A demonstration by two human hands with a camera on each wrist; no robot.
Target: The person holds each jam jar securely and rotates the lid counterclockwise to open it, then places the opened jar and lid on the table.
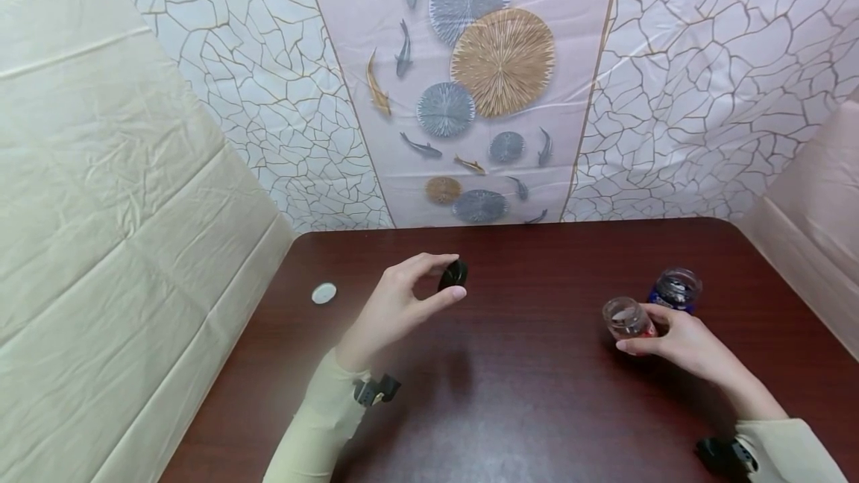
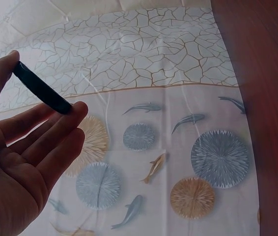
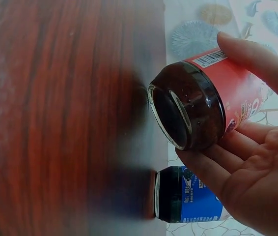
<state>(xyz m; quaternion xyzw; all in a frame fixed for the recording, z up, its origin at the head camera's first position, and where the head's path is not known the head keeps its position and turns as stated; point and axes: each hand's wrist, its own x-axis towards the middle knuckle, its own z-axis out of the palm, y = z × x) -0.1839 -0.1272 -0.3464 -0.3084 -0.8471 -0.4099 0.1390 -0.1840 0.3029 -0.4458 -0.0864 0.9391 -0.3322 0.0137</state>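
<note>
Between thumb and fingertips, my left hand (image 1: 396, 304) pinches a round black lid (image 1: 454, 275) above the middle of the table. In the left wrist view the lid (image 2: 41, 87) appears nearly edge-on, with the other fingers stretched out below it. Over at the right, my right hand (image 1: 691, 341) grips a small lidless glass jar (image 1: 627, 320) with a red label. The right wrist view shows this jar (image 3: 190, 105) tilted, its base close over the table. Just behind it stands a second lidless glass jar (image 1: 675, 288) with a blue label and dark contents.
A small white disc (image 1: 323, 293) lies near the left edge of the dark reddish-brown table (image 1: 523, 408). Behind the table hangs a patterned cloth (image 1: 403, 170) with fish and round motifs. Pale fabric walls (image 1: 134, 244) flank both sides.
</note>
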